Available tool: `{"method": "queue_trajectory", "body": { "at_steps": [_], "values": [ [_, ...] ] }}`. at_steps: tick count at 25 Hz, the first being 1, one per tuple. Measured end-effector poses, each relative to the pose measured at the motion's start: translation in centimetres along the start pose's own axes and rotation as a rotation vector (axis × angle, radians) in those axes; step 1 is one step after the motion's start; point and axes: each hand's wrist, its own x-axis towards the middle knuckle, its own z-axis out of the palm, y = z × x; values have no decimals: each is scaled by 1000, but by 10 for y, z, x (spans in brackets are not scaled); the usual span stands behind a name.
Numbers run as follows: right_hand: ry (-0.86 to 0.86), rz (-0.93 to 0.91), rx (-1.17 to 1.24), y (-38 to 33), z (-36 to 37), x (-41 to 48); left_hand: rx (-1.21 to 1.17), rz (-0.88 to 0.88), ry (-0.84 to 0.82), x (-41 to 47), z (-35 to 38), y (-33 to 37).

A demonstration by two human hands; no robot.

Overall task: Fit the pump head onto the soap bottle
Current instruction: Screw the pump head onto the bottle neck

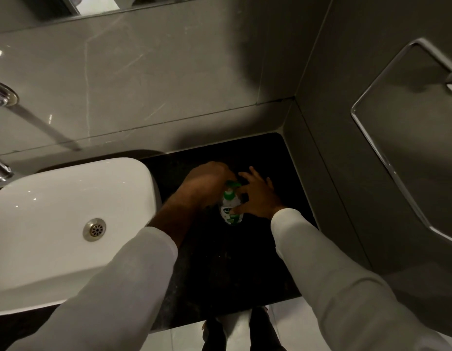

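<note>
A small white soap bottle (230,211) with a green label stands upright on the black counter (219,269). Its green pump head (231,184) sits at the top of the bottle. My left hand (207,183) is curled over the pump head from the left and grips it, hiding most of it. My right hand (257,196) holds the bottle's body from the right, thumb on the label and fingers spread behind the neck.
A white basin (133,198) with a metal drain (94,229) lies left of the bottle. A chrome tap (0,97) juts in at the far left. Grey tiled walls close the back and right, with a chrome towel rail (371,138) on the right wall.
</note>
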Motion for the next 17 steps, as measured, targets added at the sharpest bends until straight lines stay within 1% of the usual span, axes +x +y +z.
{"method": "queue_trajectory", "body": {
  "at_steps": [4,6,9,14,17],
  "values": [
    [-18,0,-6,-1,-2,-1,62,149,-138,3,-11,-4],
    [-27,4,-24,-2,-2,-3,106,214,-155,4,-14,-4],
    [-27,5,-47,-4,-3,-6,76,224,-187,5,-14,-4],
    [-7,-11,-52,-5,-1,-13,36,251,-187,-1,-9,-2],
    [6,-45,-88,2,7,-22,-60,267,-133,-15,2,6]
  ]
}}
